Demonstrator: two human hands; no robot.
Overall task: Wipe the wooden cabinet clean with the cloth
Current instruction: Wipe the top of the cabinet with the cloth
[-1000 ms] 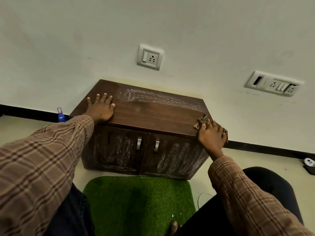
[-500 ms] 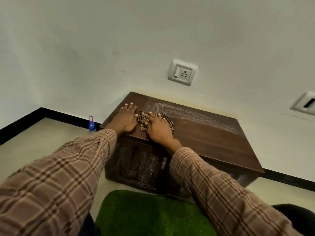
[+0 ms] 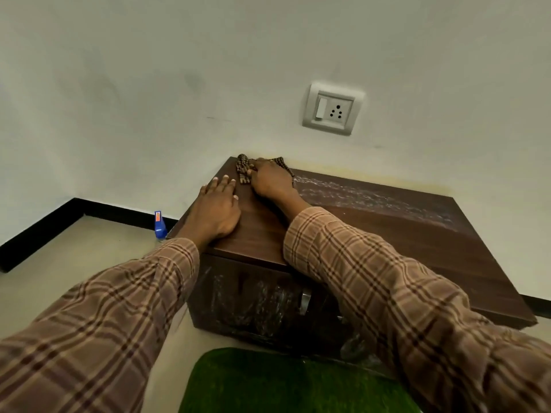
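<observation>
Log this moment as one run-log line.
right hand: pressing cloth at cabinet top's back-left corner | left hand: flat on top | white streaks: back strip, doors

Cloth lay under right hand at cabinet top's back-left corner; left hand flat just beside it, nearer front.

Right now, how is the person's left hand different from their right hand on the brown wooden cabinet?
The left hand lies flat and bare near the front left edge of the brown wooden cabinet; the right hand presses the brown checked cloth down. The right hand reaches the back left corner by the white wall; the left hand sits nearer the person. Both rest on the cabinet's top and wear brown plaid sleeves.
</observation>
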